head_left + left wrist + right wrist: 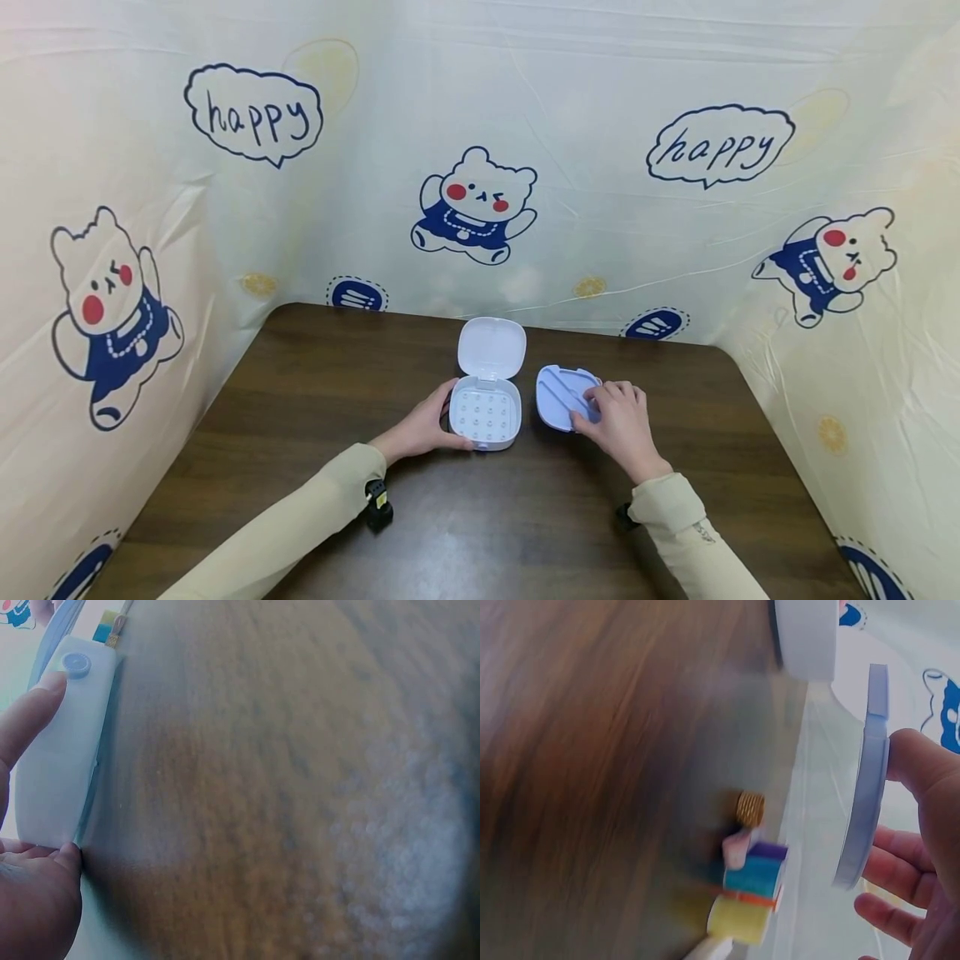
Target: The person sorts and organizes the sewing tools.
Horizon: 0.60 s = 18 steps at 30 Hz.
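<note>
A white sewing box (485, 444) stands on the table with its lid (492, 347) raised at the back; rows of small pegs show inside. My left hand (426, 427) holds the box by its left side, thumb at the front near the round latch button (76, 664). To the right, my right hand (621, 423) pinches a light-blue slotted tray (558, 404) by its right edge. The right wrist view shows the tray edge-on, raised off the table. Near it are a gold thimble (751, 808), a teal thread spool (754, 876) and a yellow spool (739, 920), hidden in the head view.
The brown wooden table (450, 525) reaches back to a pale curtain (600, 83) printed with cartoon bears, which also hangs along both sides. A purple spool (769, 852) and a small pink thing (736, 850) lie among the other spools.
</note>
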Each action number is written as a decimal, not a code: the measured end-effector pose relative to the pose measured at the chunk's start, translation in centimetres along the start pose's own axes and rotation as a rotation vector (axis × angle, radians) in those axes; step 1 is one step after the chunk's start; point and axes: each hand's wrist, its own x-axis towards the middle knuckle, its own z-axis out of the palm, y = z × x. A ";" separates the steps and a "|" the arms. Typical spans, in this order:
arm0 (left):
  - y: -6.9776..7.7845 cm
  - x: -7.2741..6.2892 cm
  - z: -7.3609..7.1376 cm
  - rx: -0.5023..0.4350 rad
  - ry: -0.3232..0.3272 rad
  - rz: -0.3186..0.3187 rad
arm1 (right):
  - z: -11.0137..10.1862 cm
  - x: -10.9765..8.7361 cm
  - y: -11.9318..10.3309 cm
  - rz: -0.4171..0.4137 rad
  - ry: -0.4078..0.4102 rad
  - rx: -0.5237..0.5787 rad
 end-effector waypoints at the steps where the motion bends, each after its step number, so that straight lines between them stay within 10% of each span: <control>1: 0.0 0.0 0.0 0.000 0.001 0.001 | -0.1 -0.1 0.3 0.003 -0.002 0.000; 18: 0.0 -0.1 -0.1 0.010 0.004 0.002 | -1.5 -1.1 4.5 0.074 -0.044 -0.012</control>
